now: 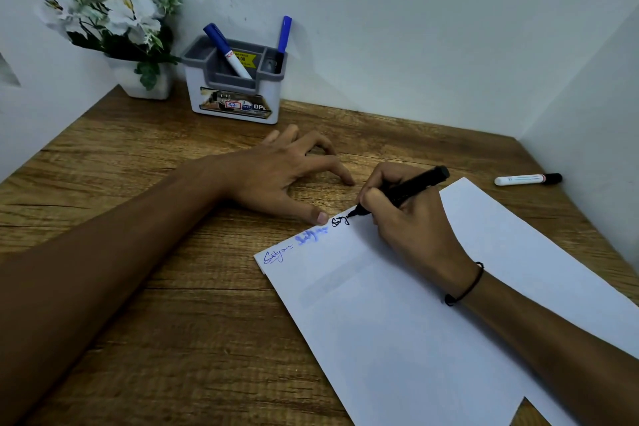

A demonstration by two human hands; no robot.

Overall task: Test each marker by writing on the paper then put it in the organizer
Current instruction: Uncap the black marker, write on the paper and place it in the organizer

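Note:
My right hand (411, 228) grips a black marker (411, 185), its tip touching the white paper (397, 322) near the top edge, where black writing follows two blue words. My left hand (287, 173) rests on the wooden table, fingers spread, thumb at the paper's top edge. A grey and white organizer (235, 93) stands at the back by the wall. It holds a white marker with a blue cap (226, 50) and a blue pen (284, 36). A white marker with a black cap (527, 179) lies on the table at the far right.
A white pot of white artificial flowers (114, 21) stands to the left of the organizer. White walls close the desk (155, 322) at the back, left and right. The paper lies slanted over the right half of the table.

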